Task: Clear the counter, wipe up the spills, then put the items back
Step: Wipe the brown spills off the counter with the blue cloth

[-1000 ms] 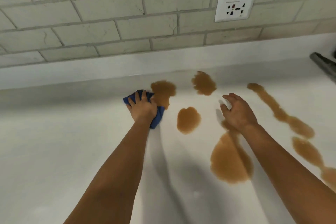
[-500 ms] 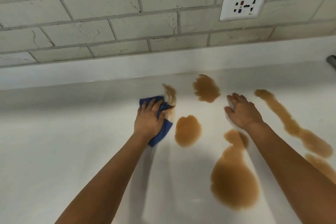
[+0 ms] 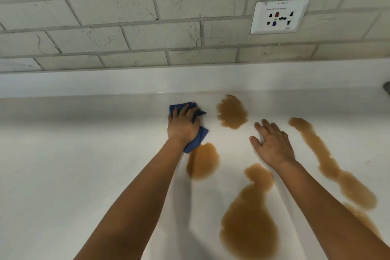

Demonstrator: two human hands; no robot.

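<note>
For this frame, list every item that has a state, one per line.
left hand: grips the blue cloth, pressing it on the counter
right hand: flat on the counter, fingers straight
brown spills: several unwiped
wall socket: nothing plugged in

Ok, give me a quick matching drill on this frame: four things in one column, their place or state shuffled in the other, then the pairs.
Things:
1. blue cloth
2. right hand
3. wall socket
4. large brown puddle

Place or state:
A. on the brick wall
B. gripped by the left hand
C. fingers spread, flat on the counter
D. between the two forearms

Pairs: 1-B, 2-C, 3-A, 4-D
</note>
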